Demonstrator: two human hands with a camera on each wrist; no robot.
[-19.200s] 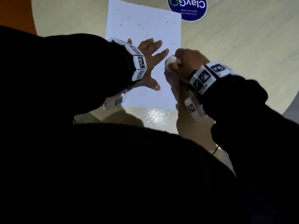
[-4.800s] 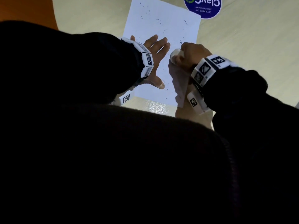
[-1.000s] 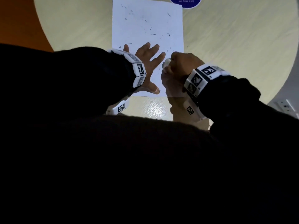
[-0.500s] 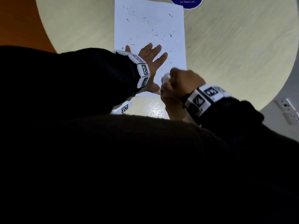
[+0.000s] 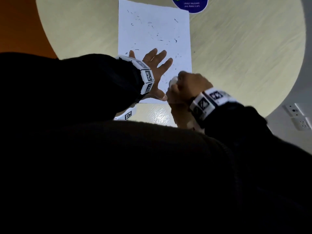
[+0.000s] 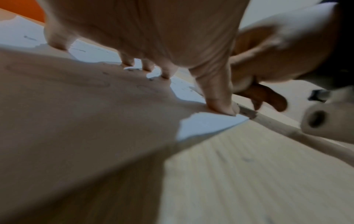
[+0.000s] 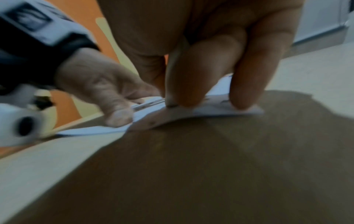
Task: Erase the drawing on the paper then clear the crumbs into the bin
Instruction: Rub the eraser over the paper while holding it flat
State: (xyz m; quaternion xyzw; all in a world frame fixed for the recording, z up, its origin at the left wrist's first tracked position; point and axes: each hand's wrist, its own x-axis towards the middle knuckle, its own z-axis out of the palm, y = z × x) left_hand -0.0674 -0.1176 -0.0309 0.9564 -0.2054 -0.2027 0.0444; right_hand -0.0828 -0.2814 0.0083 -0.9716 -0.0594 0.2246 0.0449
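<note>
One white rectangular sheet of paper [image 5: 154, 31] is lying flat on the pale wood-grain round table [image 5: 244, 56], its long sides running away from the person and its near short edge sitting a little in from the table's near rim. Many small dark eraser crumbs [image 5: 160, 36] are lying scattered over the sheet, thickest across the middle and far half, and one speck is sitting on the table just off the right edge. The left hand [image 5: 152, 73] is pressing flat on the near-left part of the sheet, fingers straight and spread, thumb tip planted beside the near edge; the left wrist view shows that thumb pinning the near corner. The right hand [image 5: 189, 86] is curling its fingers around a small white eraser [image 5: 173, 81] and is holding it down at the sheet's near-right corner, just beside the left thumb; the right wrist view shows the fingertips touching the paper at that edge. Bare tabletop is lying open to the left, right and far side of the sheet. A round dark-blue sticker [image 5: 189, 4] is sitting just beyond the far-right corner, cut off by the frame. Past the table's curved rim, orange floor [image 5: 20, 31] is showing on the left and white wall sockets [image 5: 300, 117] on the right.
</note>
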